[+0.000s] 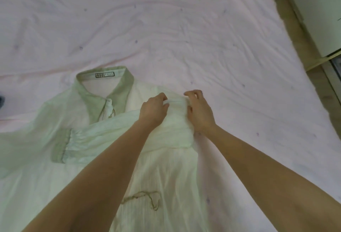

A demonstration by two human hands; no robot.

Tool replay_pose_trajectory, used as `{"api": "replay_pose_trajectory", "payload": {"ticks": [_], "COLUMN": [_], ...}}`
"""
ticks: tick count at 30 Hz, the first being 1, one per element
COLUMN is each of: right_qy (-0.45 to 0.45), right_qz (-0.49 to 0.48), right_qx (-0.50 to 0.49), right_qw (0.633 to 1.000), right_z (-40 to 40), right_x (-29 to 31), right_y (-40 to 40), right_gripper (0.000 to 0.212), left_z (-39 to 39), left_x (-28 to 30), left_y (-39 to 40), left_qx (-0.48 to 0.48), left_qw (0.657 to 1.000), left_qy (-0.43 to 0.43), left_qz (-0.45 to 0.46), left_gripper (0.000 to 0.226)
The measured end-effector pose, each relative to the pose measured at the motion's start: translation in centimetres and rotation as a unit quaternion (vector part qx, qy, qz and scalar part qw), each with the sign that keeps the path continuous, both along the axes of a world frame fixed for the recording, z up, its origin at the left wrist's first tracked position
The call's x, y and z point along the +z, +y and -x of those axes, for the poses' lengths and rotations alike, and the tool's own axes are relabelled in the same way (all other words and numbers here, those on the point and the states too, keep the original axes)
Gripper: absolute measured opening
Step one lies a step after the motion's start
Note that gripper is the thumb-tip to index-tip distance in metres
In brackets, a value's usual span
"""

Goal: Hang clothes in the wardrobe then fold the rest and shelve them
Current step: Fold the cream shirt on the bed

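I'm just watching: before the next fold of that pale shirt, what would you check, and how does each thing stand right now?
1. Shirt lies flat on the bed sheet: ok.
2. Collar faces up, closed: ok.
3. Sleeve cuff is folded across the chest: ok.
4. Left hand and right hand both pinch the shoulder fabric: ok.
5. Fold edge is straight: cannot tell.
6. Loose thread on the front: not ok.

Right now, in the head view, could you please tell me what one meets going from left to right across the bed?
Grey-green cuff of the folded sleeve → grey-green shirt collar with its label → left hand → bunched pale fabric at the shirt's shoulder → right hand → bare pink bedsheet → white cabinet.
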State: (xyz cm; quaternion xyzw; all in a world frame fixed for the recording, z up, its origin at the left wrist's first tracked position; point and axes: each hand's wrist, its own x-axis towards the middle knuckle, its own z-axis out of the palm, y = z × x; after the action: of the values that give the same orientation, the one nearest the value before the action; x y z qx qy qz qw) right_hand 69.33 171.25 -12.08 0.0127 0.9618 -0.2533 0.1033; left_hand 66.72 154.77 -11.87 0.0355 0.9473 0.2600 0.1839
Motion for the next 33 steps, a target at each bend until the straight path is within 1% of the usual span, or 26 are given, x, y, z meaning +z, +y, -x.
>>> {"api": "replay_pose_trajectory", "payload": {"ticks": [1,2,4,5,8,10,12,13,14,15,16,18,19,21,23,25,26,29,31,33], "right_qy": [0.008,0.005,-0.01,-0.015,-0.005,0.044,0.102,0.114,0.111,0.095,0.07,0.007,-0.021,-0.059,-0.068,-0.075,-0.067,-0.017,-0.01,-0.012], "right_qz": [0.024,0.029,-0.007,-0.032,-0.069,-0.093,-0.098,-0.094,-0.096,-0.107,-0.125,-0.167,-0.188,-0.222,-0.249,-0.261,-0.257,-0.216,-0.164,-0.111], "right_qx": [0.035,0.051,0.021,-0.011,-0.083,-0.09,-0.039,0.013,0.075,0.132,0.167,0.175,0.164,0.155,0.162,0.151,0.145,0.162,0.191,0.213], "right_qw": [0.999,0.998,1.0,0.999,0.994,0.991,0.989,0.989,0.986,0.981,0.976,0.97,0.968,0.961,0.953,0.951,0.953,0.963,0.968,0.971], "right_z": [0.8,1.6,3.0,3.4,3.3,2.0,-0.3,-1.8,-3.3,-4.5,-5.5,-6.1,-6.0,-5.7,-5.5,-5.4,-5.4,-4.7,-4.1,-3.8], "right_x": [-0.2,-0.6,-1.8,-2.2,-2.2,-1.9,-1.6,-1.7,-2.2,-2.8,-3.7,-5.4,-6.0,-6.5,-6.1,-4.6,-3.4,0.0,2.2,3.7], "right_y": [-0.3,-0.5,-0.5,-0.4,-0.6,-1.2,-2.4,-3.2,-3.7,-4.0,-3.7,-2.2,-1.5,-0.2,-0.5,-1.8,-2.8,-7.8,-13.2,-18.5], "right_gripper": [0.036,0.03,0.017,0.017,0.021,0.029,0.038,0.044,0.051,0.058,0.063,0.07,0.072,0.075,0.076,0.071,0.066,0.05,0.038,0.03], "left_z": [0.1,0.1,-0.1,-0.2,-0.8,-1.4,-2.7,-3.8,-4.9,-6.0,-6.7,-7.4,-7.5,-7.0,-6.7,-6.7,-6.9,-7.2,-7.7,-8.3], "left_x": [-0.1,-0.2,-0.3,-0.4,-0.5,-0.8,-1.5,-2.0,-2.4,-2.5,-2.7,-3.6,-4.2,-4.9,-5.0,-3.8,-2.8,0.9,3.3,4.7], "left_y": [-0.3,-0.6,-1.1,-1.3,-2.2,-2.9,-3.9,-4.5,-5.2,-5.9,-6.6,-7.8,-8.4,-8.4,-8.4,-8.5,-8.9,-12.9,-18.2,-23.6], "left_qx": [-0.014,-0.03,-0.047,-0.047,-0.061,-0.106,-0.171,-0.21,-0.245,-0.266,-0.266,-0.234,-0.212,-0.203,-0.205,-0.202,-0.192,-0.118,-0.069,-0.03], "left_qw": [1.0,0.999,0.998,0.997,0.987,0.969,0.942,0.929,0.924,0.926,0.929,0.935,0.94,0.942,0.945,0.953,0.959,0.98,0.986,0.988], "left_qy": [0.012,0.021,0.035,0.045,0.112,0.184,0.26,0.271,0.248,0.186,0.12,0.009,-0.018,-0.027,-0.033,-0.023,-0.005,0.065,0.076,0.072], "left_qz": [0.0,0.009,0.031,0.043,0.102,0.123,0.124,0.137,0.16,0.191,0.228,0.268,0.268,0.266,0.252,0.224,0.206,0.144,0.133,0.137], "left_gripper": [0.019,0.02,0.023,0.023,0.032,0.032,0.026,0.025,0.035,0.052,0.07,0.092,0.098,0.101,0.097,0.093,0.088,0.063,0.049,0.041]}}
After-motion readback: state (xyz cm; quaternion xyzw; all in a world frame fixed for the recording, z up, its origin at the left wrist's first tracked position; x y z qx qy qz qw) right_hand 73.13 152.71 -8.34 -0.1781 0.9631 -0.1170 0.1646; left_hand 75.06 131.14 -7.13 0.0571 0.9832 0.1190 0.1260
